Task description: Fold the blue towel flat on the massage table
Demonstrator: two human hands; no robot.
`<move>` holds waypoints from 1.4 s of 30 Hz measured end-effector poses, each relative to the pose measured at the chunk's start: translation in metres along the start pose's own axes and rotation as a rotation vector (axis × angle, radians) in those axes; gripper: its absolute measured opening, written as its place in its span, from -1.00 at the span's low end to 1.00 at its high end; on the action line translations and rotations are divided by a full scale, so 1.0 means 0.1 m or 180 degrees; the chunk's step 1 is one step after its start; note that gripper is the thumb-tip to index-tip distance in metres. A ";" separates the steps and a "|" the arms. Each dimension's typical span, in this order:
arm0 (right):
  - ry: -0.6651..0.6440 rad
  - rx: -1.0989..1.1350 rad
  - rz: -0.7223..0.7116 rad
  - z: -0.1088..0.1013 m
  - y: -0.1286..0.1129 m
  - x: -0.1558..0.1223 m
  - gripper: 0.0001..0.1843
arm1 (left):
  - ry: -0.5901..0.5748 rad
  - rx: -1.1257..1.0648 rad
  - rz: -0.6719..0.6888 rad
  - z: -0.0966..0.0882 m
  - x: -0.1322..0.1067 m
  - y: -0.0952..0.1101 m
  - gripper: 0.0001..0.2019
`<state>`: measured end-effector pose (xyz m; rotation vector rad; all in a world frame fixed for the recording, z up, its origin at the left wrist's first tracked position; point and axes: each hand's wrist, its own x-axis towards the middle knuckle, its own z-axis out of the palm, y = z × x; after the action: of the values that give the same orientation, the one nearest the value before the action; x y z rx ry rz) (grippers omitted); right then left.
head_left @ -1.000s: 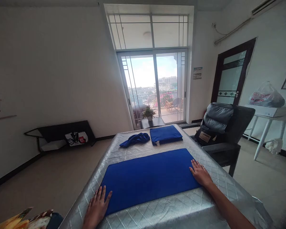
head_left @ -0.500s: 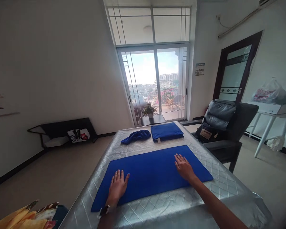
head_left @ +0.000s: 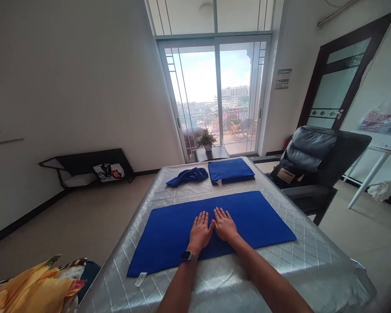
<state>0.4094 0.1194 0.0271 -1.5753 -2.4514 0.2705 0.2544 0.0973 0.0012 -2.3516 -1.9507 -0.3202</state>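
Note:
A blue cloth (head_left: pixel 260 221) lies spread flat on the silver quilted table cover (head_left: pixel 221 278), a white label (head_left: pixel 140 279) poking out at its near left corner. Flat on the middle of the cloth rests my left hand (head_left: pixel 200 232), fingers stretched out, a watch on its wrist. Right beside it my right hand (head_left: pixel 225 224) also lies flat, palm down, the two thumbs close together. Beyond the cloth sit a folded stack of blue cloth (head_left: pixel 231 171) and, to its left, a crumpled blue cloth (head_left: pixel 187 176).
A black armchair (head_left: pixel 313 161) holding a dark bag stands at the table's right. Yellow patterned fabric (head_left: pixel 32 287) is heaped at the lower left. Behind the table are a potted plant (head_left: pixel 207 141) on a chair and a sliding glass door (head_left: pixel 195 82).
Both hands have slid inward over the cloth, from its left and right parts to its middle. The label at the near left corner now shows. The view has tilted down slightly.

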 end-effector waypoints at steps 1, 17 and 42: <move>-0.0020 -0.0037 0.0011 0.00 0.00 0.00 -0.31 | -0.0036 0.0015 -0.0021 -0.01 0.00 -0.01 -0.34; 0.0025 -0.0658 0.1510 -0.55 1.96 -0.63 -0.27 | 0.0053 0.0532 -0.1417 -0.37 -1.07 -2.07 -0.25; 0.0330 -0.0565 0.0558 -0.47 1.05 -0.12 -0.35 | 0.0189 0.0095 -0.0548 -0.41 -0.13 -1.11 -0.25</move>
<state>0.5193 0.1533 0.0431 -1.8311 -2.3170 -0.0026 0.1385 0.0983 0.0294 -2.1352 -2.1186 -0.3637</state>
